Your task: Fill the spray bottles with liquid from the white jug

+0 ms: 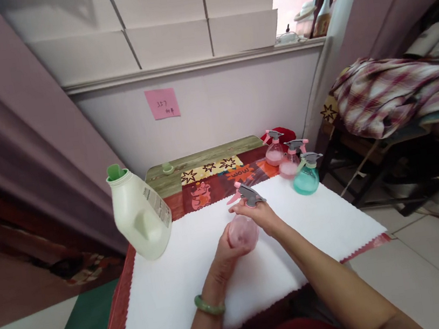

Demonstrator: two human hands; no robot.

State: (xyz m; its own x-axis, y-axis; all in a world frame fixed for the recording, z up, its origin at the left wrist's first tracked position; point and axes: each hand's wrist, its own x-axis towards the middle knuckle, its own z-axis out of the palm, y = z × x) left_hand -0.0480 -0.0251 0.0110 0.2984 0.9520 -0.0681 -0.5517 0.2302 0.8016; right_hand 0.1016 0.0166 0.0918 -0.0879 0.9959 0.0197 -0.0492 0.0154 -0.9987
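A small pink spray bottle (242, 230) stands on the white cloth (178, 279) in the middle of the table. My left hand (224, 253) wraps round its round body from below. My right hand (262, 214) grips its grey and pink trigger head (248, 194) from the right. A large white jug (140, 213) with an open green spout stands to the left, its green cap (167, 167) lying further back on the table.
Two pink spray bottles (275, 151) (291, 161) and a teal one (306, 177) stand at the table's far right corner. A pink note (162, 103) hangs on the wall. A plaid cloth (393, 91) lies over furniture at right. Purple curtain at left.
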